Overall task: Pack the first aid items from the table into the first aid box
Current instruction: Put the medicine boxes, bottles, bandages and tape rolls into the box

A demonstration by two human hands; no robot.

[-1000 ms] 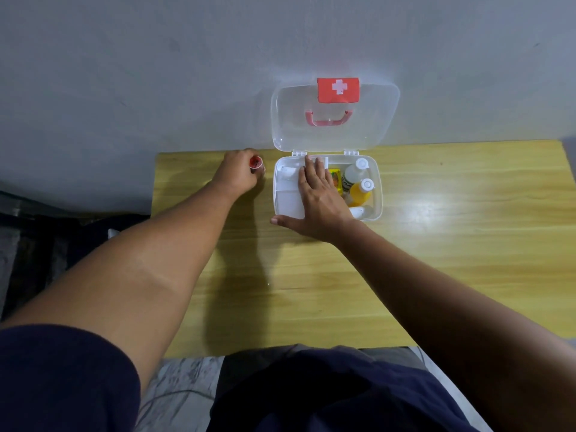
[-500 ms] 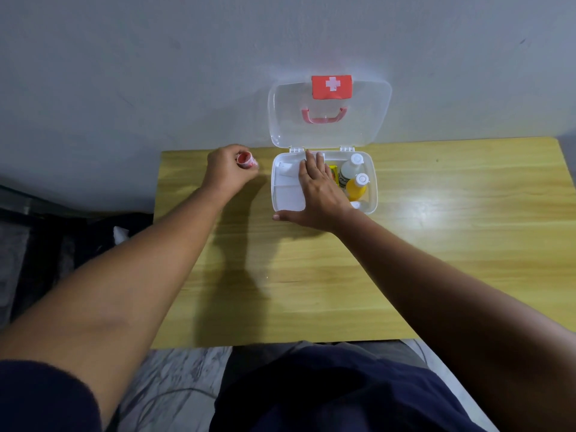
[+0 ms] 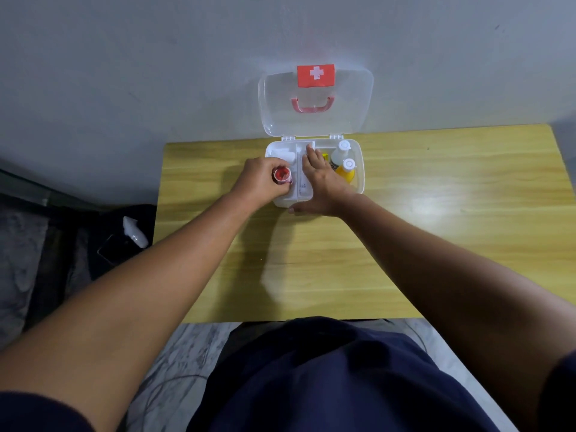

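Note:
The clear first aid box stands open at the back of the wooden table, its lid with the red cross label leaning on the wall. My left hand grips a small red-and-white container over the box's left compartment. Flat across the middle of the box lies my right hand, fingers spread, thumb at the front edge. A white bottle and a yellow bottle stand in the right compartment. A white roll lies at the back left of the box.
The grey wall rises directly behind the table. Left of the table, on the dark floor, lie a small white object and a phone-like item. My dark-clothed lap sits at the table's near edge.
My left hand has carried the small red container from the table left of the box to above the box's left compartment. My right hand stays on the box.

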